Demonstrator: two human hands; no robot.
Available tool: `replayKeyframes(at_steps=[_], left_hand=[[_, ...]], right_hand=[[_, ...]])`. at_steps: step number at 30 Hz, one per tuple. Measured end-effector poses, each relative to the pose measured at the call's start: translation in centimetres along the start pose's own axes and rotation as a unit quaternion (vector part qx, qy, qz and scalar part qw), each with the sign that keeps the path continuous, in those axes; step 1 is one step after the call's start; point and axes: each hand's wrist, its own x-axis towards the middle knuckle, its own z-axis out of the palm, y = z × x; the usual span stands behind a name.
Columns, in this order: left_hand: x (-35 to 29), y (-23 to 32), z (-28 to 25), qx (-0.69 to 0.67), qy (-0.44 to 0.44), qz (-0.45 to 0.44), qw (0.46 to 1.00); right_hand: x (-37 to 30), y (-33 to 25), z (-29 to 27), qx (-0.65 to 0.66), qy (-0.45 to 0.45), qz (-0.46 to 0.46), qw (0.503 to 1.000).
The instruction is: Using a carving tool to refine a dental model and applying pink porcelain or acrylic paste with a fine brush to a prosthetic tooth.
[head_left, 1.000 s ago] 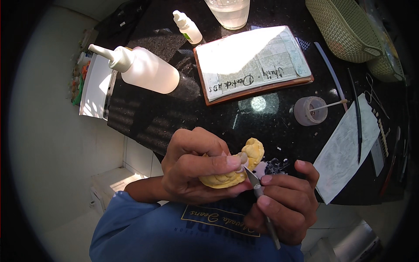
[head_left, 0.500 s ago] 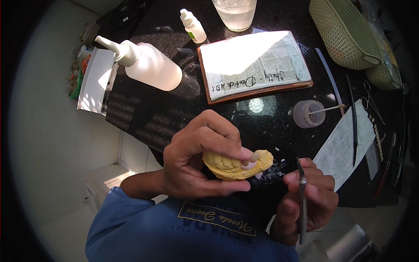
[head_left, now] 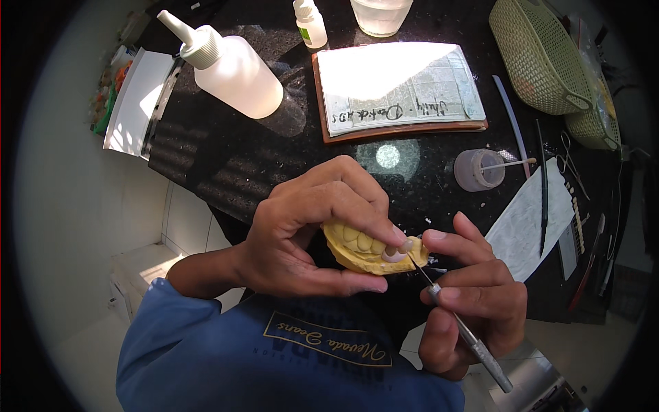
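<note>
While the left hand (head_left: 292, 233) sandwiches a yellow cast (head_left: 360, 257), the right (head_left: 484, 295) grips a knife (head_left: 475, 341).

Peering steeply down from the head, this fisheye clears the blue cloth shirt (head_left: 206, 350), bare left hand (head_left: 302, 233) and bare right hand (head_left: 480, 295) close, black stone tabletop (head_left: 226, 158) farther.

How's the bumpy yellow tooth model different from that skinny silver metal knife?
The bumpy yellow tooth model is chunky; the silver metal knife is thin and straight. The left hand holds the model; the right hand holds the knife. Both are hand-held.
</note>
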Motion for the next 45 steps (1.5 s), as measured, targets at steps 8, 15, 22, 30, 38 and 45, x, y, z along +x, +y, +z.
replayKeyframes(at_steps=[8, 15, 22, 30, 38, 45], left_hand=[[0.1, -0.1, 0.0, 0.022, -0.001, 0.018, 1.000], [0.0, -0.1, 0.1, 0.031, -0.002, 0.024, 0.999], [0.1, -0.1, 0.2, 0.039, 0.000, 0.033, 0.999], [-0.1, -0.1, 0.2, 0.032, 0.001, 0.020, 0.999], [-0.1, 0.0, 0.0, 0.046, 0.004, 0.033, 0.998], [-1.0, 0.1, 1.2, 0.170, 0.076, 0.127, 0.974]], right_hand=[[0.1, -0.2, -0.6, -0.039, -0.078, -0.010, 0.996], [0.2, -0.1, -0.5, -0.045, -0.069, -0.019, 0.996], [0.3, -0.2, -0.7, -0.053, -0.084, -0.026, 0.995], [0.4, -0.1, -0.8, -0.044, -0.094, -0.015, 0.994], [0.0, -0.6, -1.2, -0.030, -0.078, 0.009, 0.996], [-1.7, -0.7, 1.0, -0.070, 0.023, -0.039, 0.997]])
